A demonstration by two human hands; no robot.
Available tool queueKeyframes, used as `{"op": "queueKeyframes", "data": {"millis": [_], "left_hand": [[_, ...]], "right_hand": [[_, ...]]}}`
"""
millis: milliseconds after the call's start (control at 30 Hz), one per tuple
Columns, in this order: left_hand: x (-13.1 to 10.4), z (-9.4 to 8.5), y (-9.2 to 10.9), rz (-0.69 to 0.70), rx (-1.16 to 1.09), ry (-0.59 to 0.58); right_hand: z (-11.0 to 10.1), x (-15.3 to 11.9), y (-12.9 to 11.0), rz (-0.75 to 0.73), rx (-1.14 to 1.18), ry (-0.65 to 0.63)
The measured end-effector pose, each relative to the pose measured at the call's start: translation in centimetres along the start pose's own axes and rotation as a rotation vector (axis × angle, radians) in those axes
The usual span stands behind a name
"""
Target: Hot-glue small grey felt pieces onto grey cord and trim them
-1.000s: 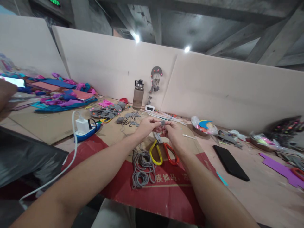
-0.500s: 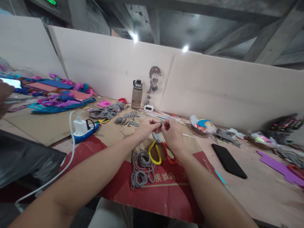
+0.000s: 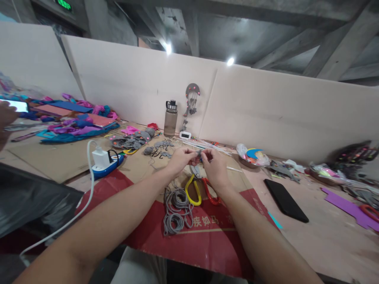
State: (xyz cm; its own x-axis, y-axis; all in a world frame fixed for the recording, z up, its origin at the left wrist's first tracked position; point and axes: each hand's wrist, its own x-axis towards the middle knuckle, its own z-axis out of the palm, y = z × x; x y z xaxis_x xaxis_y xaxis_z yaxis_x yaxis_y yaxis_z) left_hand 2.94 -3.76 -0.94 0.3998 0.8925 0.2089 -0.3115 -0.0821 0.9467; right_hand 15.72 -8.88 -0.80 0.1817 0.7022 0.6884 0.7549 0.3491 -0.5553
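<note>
I have a small grey piece (image 3: pixel 199 154) pinched between both my hands, raised just above the bench (image 3: pixel 310 236). My left hand (image 3: pixel 179 159) grips it from the left and my right hand (image 3: pixel 215 165) from the right, fingertips nearly meeting, so it sits squarely between them, no nearer one than the other. It is mostly hidden by my fingers; I cannot tell its shape or which way its long side runs, only that it is grey with a speck of blue at my right fingertips. Directly below my hands lie scissors (image 3: pixel 201 189) with one yellow and one red handle, handles pointing toward me. Nearer me, below my left wrist, is a coil of grey cord (image 3: pixel 176 209).
</note>
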Motion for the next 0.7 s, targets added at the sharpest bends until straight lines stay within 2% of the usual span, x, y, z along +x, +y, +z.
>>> {"op": "queueKeyframes", "data": {"millis": [133, 233, 333, 500, 700], "left_hand": [[-0.4, 0.3, 0.0, 0.128, 0.204, -0.027], [-0.5, 0.4, -0.1, 0.175, 0.259, -0.044], [-0.3, 0.3, -0.1, 0.129, 0.177, -0.025], [0.4, -0.3, -0.2, 0.007, -0.043, 0.064], [0.4, -0.3, -0.3, 0.005, -0.033, 0.039]], "right_hand": [[-0.2, -0.1, -0.1, 0.0, -0.091, -0.003], [-0.1, -0.1, -0.1, 0.027, -0.112, -0.004], [0.1, 0.0, 0.0, 0.074, -0.034, -0.01], [0.1, 0.1, -0.2, 0.215, 0.259, -0.012], [0.1, -0.1, 0.1, 0.135, 0.249, -0.028]]}}
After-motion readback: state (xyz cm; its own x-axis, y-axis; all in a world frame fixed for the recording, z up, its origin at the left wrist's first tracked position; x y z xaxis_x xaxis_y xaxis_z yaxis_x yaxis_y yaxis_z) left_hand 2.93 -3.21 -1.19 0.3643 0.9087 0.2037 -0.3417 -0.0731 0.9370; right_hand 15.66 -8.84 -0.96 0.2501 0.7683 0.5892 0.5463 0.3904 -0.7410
